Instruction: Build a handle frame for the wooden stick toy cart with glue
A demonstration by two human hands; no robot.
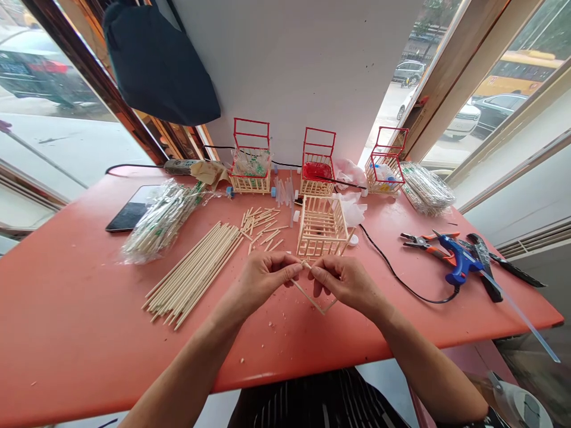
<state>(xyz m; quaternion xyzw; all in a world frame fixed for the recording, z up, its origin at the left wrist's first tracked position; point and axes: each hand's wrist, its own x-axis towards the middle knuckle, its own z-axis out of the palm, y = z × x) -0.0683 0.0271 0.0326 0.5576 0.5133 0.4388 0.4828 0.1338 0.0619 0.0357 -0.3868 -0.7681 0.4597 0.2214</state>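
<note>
My left hand [274, 274] and my right hand [341, 279] meet at the middle of the table. Both pinch a small frame of thin wooden sticks [311, 296], whose upper corner lies between my fingertips; its lower corner points toward me. Just beyond my hands stands an unpainted wooden-stick basket [322, 226] with barred sides. To the left of my left hand lies a bundle of long wooden sticks [194, 270], with short cut sticks [263, 226] scattered behind it. My fingers partly cover the frame's joint.
A blue glue gun [461, 261] with a long glue stick, pliers [430, 244] and a black cable [392, 273] lie at the right. Small baskets with red handles [252, 160] line the back. Bagged sticks [163, 220] overlap a dark tablet [127, 211] at left.
</note>
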